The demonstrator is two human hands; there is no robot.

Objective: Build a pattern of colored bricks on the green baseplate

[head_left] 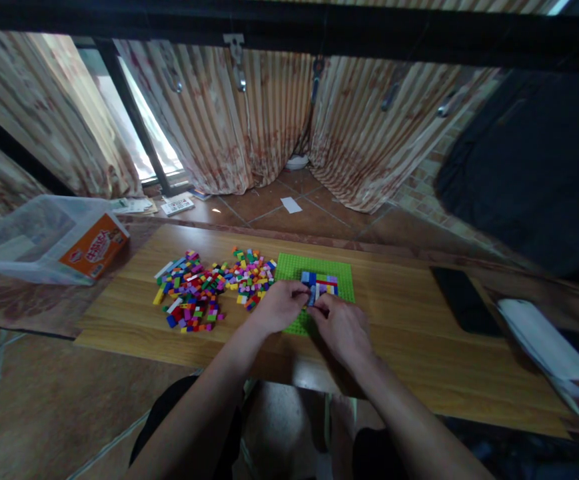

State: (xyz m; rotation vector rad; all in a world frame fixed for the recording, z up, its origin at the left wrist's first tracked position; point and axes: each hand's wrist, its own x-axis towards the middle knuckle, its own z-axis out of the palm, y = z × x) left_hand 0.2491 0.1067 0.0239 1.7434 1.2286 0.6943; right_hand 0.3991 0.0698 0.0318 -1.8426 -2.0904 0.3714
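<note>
A green studded baseplate (285, 265) lies on the wooden table, bearing a small block of toy bricks (330, 285) in blue, red, white and lilac. My left hand (283, 307) comes in over the plate's left side, thumb and forefinger closed at a blue toy brick (312, 295). From the right, my right hand (343, 328) pinches at the near end of that same brick, its fingertips close to the left ones. The fingers partly cover the brick, and my hands hide some of the plate's near part.
Left of the plate, loose bricks (204, 283) in many colours lie in heaps on the table (399, 333). A clear plastic box (44, 233) with an orange label stands beyond the table's left end. A black phone (464, 300) and a white object (544, 337) lie at the right.
</note>
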